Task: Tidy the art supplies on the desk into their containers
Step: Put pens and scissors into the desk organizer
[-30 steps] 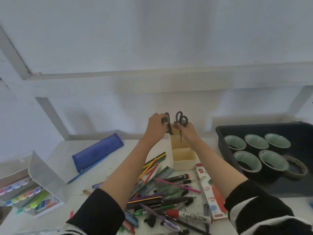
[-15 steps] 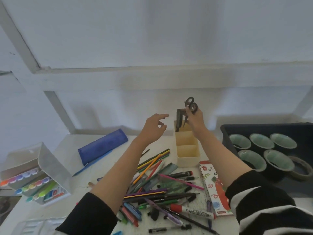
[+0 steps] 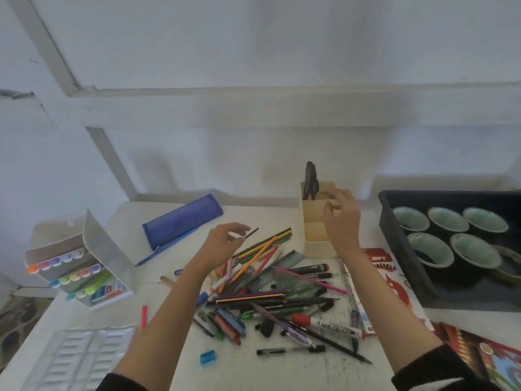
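White desk (image 3: 282, 371) is spreading below. Fingers of my right hand (image 3: 342, 224) are hanging loosely curled, gripping nothing, over the beige organizer (image 3: 317, 248), where scissors (image 3: 311, 179) are standing in the rear compartment. My left hand (image 3: 222, 245), slack and empty, is hovering above the pen-and-pencil pile (image 3: 267, 289).

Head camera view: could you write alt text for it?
Black scissors stand in the back compartment of a beige organiser, the right hand empty near it. The left hand hovers over a scattered pile of pens and pencils on the white desk.
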The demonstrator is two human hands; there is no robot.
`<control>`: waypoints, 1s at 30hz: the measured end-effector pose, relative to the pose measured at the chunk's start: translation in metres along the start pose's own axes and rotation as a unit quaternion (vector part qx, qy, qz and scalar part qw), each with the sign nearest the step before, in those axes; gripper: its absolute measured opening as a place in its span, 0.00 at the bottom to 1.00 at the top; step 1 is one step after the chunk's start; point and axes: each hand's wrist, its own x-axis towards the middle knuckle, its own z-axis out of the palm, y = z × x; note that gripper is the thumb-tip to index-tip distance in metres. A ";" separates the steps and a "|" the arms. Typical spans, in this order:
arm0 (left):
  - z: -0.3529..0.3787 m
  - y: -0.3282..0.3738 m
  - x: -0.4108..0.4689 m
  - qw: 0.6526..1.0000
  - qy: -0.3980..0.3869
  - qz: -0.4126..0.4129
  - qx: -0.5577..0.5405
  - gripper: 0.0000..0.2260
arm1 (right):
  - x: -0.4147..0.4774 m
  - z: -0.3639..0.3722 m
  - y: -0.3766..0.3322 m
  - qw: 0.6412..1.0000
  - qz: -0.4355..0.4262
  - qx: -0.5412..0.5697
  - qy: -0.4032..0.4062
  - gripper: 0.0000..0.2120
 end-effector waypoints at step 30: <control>0.016 -0.075 -0.067 0.966 0.174 -0.059 0.183 0.10 | -0.095 0.023 0.006 0.933 0.037 -0.141 -0.329 0.13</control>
